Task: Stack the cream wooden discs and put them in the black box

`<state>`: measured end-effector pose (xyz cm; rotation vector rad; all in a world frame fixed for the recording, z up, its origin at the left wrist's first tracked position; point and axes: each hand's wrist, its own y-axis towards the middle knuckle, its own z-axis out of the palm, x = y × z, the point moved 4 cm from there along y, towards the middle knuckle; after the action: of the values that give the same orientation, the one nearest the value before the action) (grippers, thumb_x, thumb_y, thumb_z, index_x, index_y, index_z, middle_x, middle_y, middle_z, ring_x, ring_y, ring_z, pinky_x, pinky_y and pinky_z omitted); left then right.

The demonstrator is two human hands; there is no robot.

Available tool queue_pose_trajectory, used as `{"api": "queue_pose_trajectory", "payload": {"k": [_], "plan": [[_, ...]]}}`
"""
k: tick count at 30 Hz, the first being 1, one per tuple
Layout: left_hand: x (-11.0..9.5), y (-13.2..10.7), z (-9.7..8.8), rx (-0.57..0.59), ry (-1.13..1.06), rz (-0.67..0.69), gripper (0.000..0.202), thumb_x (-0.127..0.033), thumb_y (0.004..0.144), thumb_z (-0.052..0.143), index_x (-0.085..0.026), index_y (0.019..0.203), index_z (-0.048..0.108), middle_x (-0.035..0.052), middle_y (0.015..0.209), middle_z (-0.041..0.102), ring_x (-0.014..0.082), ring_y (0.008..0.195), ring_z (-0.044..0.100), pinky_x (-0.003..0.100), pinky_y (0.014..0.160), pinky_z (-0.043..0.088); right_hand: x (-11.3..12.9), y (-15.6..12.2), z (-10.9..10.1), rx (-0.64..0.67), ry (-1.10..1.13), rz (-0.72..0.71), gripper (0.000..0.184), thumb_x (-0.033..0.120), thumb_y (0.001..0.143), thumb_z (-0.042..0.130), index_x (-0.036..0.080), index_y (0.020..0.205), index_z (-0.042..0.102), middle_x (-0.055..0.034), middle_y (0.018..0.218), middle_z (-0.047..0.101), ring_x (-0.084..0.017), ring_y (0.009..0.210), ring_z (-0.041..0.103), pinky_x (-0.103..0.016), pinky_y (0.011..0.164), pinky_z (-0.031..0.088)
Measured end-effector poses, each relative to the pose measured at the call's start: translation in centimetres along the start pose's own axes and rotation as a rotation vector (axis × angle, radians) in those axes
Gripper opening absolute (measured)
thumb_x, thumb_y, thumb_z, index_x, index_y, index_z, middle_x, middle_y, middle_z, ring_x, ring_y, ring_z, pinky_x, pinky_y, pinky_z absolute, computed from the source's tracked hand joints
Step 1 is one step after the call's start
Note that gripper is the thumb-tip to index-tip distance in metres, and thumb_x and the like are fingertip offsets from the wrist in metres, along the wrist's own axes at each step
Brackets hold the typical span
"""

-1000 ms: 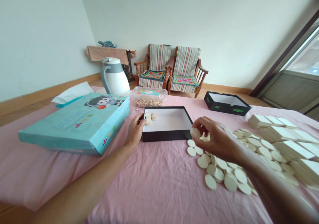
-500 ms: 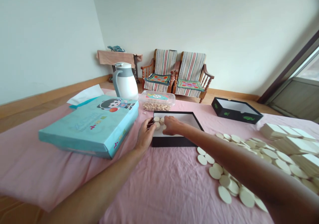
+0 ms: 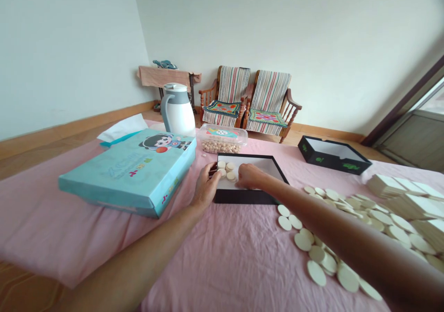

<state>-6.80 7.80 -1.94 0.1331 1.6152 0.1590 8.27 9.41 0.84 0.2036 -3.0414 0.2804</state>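
Observation:
A shallow black box (image 3: 251, 197) with a white inside lies on the pink cloth in front of me. Small stacks of round wooden discs (image 3: 230, 167) stand in its left part. My left hand (image 3: 205, 185) grips the box's left wall, its thumb over the edge close to the discs. Inside the box, just right of the stacks, is my right hand (image 3: 250, 177), fingers curled down and closed. Whatever its fingertips hold is hidden from view. Many loose wooden discs (image 3: 303, 241) lie on the cloth, partly under my right forearm.
At the left lies a light-blue box (image 3: 121, 173), with a white jug (image 3: 180, 113) behind it. A clear tub of small beads (image 3: 222, 146) sits beyond the black box. A second black box (image 3: 335, 159) and stacked wooden squares (image 3: 416, 205) are at the right.
My right hand has moved slightly right, away from the disc stacks, uncovering more of them. My left hand stays at the box's left wall. The whole view has shifted a little.

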Motion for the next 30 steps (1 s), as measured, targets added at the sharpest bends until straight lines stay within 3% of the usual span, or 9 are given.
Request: {"api": "queue_pose_trajectory", "payload": {"k": [6,14,20,30], "plan": [[-0.1,0.0,-0.1,-0.005,0.014,0.003,0.036,-0.026,0.074,0.054,-0.015,0.108,0.058,0.0082,0.11,0.065,0.0226,0.1,0.061,0.033,0.086,0.048,0.8,1.1,0.4,-0.017,0.033,0.032,0.03,0.025,0.071,0.059,0.011,0.096,0.069,-0.0155,0.091,0.07,-0.023,0.083,0.066,-0.024,0.061,0.045],[0.4,0.1,-0.1,0.002,0.003,0.001,0.037,-0.026,0.075,0.054,-0.015,0.11,0.057,0.0085,0.11,0.065,0.0228,0.101,0.061,0.033,0.085,0.049,0.2,1.2,-0.5,0.034,0.084,0.0,0.011,0.013,0.066,0.062,0.011,0.072,0.071,-0.01,0.072,0.071,-0.018,0.072,0.066,-0.019,0.058,0.045],[0.4,0.1,0.0,0.011,-0.007,0.003,0.037,-0.026,0.075,0.053,-0.016,0.11,0.058,0.0079,0.11,0.065,0.0229,0.099,0.062,0.033,0.083,0.05,-0.8,2.8,-1.5,-0.125,0.067,0.055,0.026,0.017,0.072,0.059,0.013,0.096,0.068,-0.0138,0.101,0.068,-0.024,0.098,0.062,-0.025,0.074,0.047],[0.2,0.1,-0.1,-0.009,0.0,0.007,0.035,-0.025,0.075,0.053,-0.015,0.109,0.058,0.0078,0.108,0.065,0.0217,0.099,0.062,0.031,0.082,0.05,0.2,3.5,-0.7,-0.127,0.057,0.05,0.024,0.017,0.072,0.061,0.013,0.095,0.068,-0.0131,0.098,0.068,-0.023,0.093,0.064,-0.026,0.072,0.047]]}}
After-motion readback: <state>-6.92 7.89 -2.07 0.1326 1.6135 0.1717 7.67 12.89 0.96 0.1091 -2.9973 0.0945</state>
